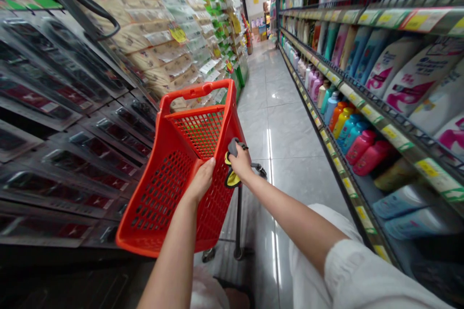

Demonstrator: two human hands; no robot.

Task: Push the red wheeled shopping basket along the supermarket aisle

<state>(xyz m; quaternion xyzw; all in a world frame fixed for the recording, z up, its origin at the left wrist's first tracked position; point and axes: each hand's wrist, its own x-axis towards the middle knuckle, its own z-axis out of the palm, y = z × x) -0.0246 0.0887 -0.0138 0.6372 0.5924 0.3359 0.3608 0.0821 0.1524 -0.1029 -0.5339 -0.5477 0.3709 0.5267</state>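
Note:
A red plastic shopping cart stands tilted in view at the centre left, its basket showing grid walls. My left hand is closed on the cart's near rim, thumb up along the edge. Just right of it, at the cart's outer side, my right hand is wrapped round a grey and yellow cloth-like item. Part of that item hangs below my fingers. Whether my right hand also touches the cart is hard to tell.
Shelves of bottles line the right side. Packaged goods are stacked at the left, with boxed items nearer. A tiled aisle floor runs ahead. Black cart wheels stick out at the right.

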